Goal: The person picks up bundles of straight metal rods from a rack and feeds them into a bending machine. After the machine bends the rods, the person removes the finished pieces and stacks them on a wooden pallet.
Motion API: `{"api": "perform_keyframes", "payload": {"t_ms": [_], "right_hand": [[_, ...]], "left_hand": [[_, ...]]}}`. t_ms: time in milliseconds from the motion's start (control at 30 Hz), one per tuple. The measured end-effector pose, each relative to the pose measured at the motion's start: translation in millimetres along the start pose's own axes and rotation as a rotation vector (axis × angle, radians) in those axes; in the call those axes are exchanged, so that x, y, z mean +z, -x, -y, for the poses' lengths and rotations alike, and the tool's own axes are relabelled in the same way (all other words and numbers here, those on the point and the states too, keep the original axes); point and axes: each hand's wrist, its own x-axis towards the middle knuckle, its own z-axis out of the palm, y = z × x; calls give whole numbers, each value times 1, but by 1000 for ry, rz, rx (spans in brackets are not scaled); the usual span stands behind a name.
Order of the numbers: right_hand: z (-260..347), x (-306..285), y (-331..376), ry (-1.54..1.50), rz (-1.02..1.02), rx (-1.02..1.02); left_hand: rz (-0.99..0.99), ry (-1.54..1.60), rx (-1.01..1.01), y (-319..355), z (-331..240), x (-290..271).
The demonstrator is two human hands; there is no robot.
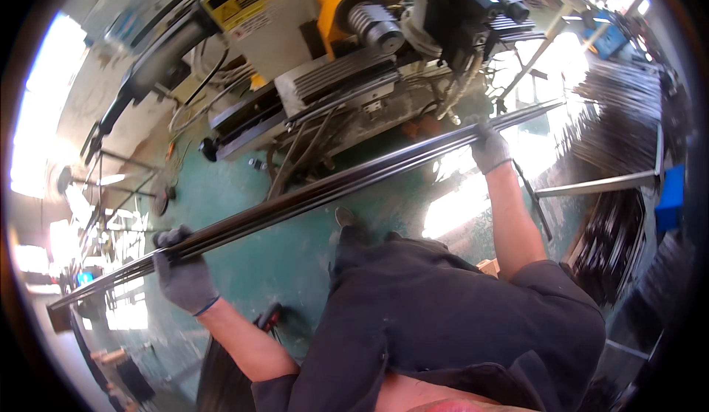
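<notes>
A bundle of long dark metal rods or tubes slants across in front of my body, its right end higher in the picture than its left. Toward the left end, my gloved left hand is wrapped round the bundle, with the fingertips showing over its far side. My right hand, in a grey glove too, grips the bundle near the right end, its fingers partly hidden. Several pieces lie side by side between the hands, held off the green floor. Both ends stick out past my hands.
Ahead stands a machine with a yellow-and-black spindle unit and a ribbed bed. A metal rack at the right bears a large stack of rods. A blue box is beside it. Green floor runs below.
</notes>
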Motion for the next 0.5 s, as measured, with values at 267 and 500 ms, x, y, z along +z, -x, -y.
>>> {"api": "perform_keyframes", "payload": {"t_ms": [267, 500], "right_hand": [[-20, 136, 5, 149, -85, -153], [-21, 187, -52, 199, -130, -149]], "left_hand": [[-89, 0, -148, -101, 93, -44], [-128, 214, -475, -130, 159, -17]]}}
